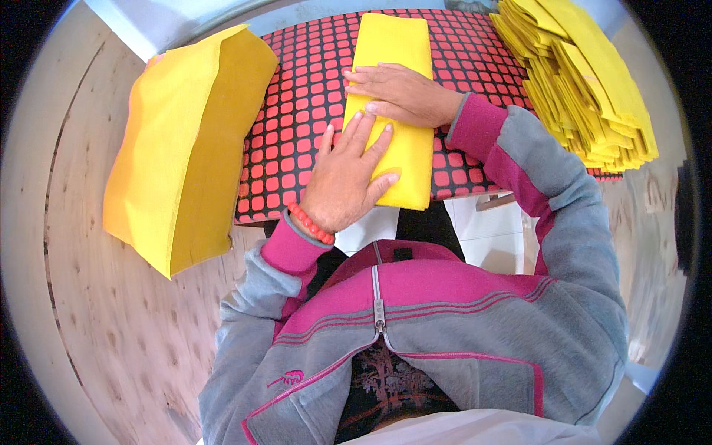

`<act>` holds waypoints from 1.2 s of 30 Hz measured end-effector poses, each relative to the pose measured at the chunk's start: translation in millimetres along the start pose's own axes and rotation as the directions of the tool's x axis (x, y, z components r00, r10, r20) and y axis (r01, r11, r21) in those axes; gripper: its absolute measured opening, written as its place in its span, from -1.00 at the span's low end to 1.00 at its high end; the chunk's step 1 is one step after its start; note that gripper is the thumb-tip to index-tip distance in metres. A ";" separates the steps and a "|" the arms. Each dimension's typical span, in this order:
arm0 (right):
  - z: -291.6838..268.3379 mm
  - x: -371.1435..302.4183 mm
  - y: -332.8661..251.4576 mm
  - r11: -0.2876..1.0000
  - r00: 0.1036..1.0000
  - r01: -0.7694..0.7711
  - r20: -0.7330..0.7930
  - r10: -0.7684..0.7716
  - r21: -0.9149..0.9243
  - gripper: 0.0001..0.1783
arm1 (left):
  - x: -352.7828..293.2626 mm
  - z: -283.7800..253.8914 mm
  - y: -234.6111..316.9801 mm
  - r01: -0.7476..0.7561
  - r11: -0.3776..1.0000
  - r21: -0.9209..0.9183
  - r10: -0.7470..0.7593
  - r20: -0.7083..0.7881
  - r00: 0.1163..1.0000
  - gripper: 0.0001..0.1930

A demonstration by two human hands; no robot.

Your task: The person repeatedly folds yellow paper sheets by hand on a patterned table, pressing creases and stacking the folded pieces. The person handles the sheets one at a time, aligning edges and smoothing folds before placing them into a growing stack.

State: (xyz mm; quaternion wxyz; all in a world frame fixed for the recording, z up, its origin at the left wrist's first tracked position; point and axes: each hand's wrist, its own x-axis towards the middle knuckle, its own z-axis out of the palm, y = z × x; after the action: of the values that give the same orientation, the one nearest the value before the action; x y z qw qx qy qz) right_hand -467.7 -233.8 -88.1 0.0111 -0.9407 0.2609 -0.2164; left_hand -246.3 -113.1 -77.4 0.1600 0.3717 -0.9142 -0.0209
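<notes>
A folded yellow cloth lies lengthwise in the middle of the table, a long flat strip reaching from the near edge toward the far side. Across its middle rests my right hand, palm down, fingers stretched out to the left. My left hand, with a red bead bracelet at the wrist, lies flat at the strip's left edge, fingers spread and pointing away from me. The two hands nearly meet at the fingertips. Neither hand grips anything; both press on the cloth's top surface.
The table wears a red-and-black checked cover. At the left, a large yellow cloth piece hangs over the table's edge. A thick pile of folded yellow pieces sits at the right end. Pale wood-look flooring shows at the left.
</notes>
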 end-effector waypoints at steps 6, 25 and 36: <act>-0.8 1.6 27.0 0.997 0.999 0.020 -0.041 -0.023 -0.072 -0.41 | -7.7 -14.9 0.5 -0.085 0.995 -0.043 0.088 0.074 0.993 -0.16; 16.0 34.5 165.2 0.974 0.976 -0.214 -0.057 0.210 -0.074 -0.45 | -12.2 -25.5 0.5 -0.135 0.983 -0.129 0.150 0.117 0.982 -0.14; -2.2 23.1 138.0 0.842 0.626 -0.530 -0.624 0.468 0.100 -0.59 | -21.2 -15.7 0.2 -0.220 0.970 -0.107 0.203 -0.153 0.967 -0.34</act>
State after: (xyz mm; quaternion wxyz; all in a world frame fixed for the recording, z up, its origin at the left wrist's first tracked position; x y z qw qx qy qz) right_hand -517.9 -364.3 -95.3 -0.0606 -0.7033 0.5096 -0.4920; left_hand -227.4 -97.2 -68.3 0.2481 0.2620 -0.9320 -0.0335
